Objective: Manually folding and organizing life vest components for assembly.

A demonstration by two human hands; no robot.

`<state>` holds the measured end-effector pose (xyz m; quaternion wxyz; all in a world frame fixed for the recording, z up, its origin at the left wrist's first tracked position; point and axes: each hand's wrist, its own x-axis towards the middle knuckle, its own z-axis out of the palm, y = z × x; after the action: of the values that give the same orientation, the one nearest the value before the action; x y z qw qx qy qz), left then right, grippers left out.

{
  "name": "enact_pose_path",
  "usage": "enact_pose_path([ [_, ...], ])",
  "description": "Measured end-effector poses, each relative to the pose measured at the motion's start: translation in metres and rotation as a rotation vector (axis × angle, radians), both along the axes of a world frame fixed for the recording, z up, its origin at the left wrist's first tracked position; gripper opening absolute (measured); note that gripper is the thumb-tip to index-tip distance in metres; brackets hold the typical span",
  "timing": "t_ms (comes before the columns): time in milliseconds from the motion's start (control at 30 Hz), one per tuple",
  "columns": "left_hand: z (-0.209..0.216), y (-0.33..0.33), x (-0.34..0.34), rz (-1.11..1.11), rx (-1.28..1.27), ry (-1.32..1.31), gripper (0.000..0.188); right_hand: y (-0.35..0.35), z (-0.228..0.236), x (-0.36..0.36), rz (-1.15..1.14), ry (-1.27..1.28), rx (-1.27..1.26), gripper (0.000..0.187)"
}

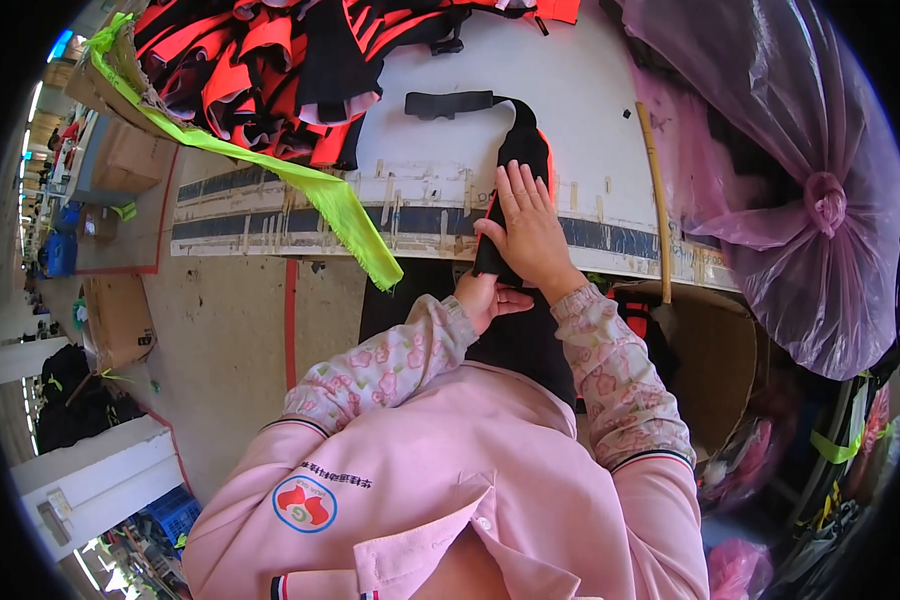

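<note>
A black fabric piece with orange edging [526, 135] lies lengthwise on the white table, its narrow black strap [450, 103] bent off to the left at the far end. My right hand [532, 228] rests flat on the near part of it, fingers stretched out and the thumb spread to the left. At the table's front edge, my left hand [480, 302] is closed on the near end of the same piece. Part of that grip is hidden under the fabric and behind my right hand.
Black and orange fabric pieces [260, 75] are heaped at the far left beside a bright yellow-green strip [340, 205] hanging over the table edge. A wooden stick [655, 200] and a tied purple plastic bag [810, 200] are at right. Below stands an open cardboard box [715, 350].
</note>
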<state>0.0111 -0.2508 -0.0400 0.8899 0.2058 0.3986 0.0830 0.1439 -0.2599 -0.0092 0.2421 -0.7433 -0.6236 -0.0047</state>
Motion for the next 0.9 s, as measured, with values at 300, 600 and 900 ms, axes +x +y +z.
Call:
enact_pose_path([
  [300, 0.017, -0.002, 0.005, -0.123, 0.247, 0.055, 0.035, 0.004, 0.001, -0.002, -0.012, 0.01, 0.007, 0.073],
  [600, 0.018, -0.002, -0.005, -0.207, 0.449, 0.115, 0.042, -0.054, 0.07, 0.005, 0.091, 0.219, -0.209, 0.081],
  [900, 0.015, -0.001, 0.001, -0.099, 0.279, 0.053, 0.035, -0.059, 0.042, -0.006, -0.077, 0.322, -0.262, 0.084],
])
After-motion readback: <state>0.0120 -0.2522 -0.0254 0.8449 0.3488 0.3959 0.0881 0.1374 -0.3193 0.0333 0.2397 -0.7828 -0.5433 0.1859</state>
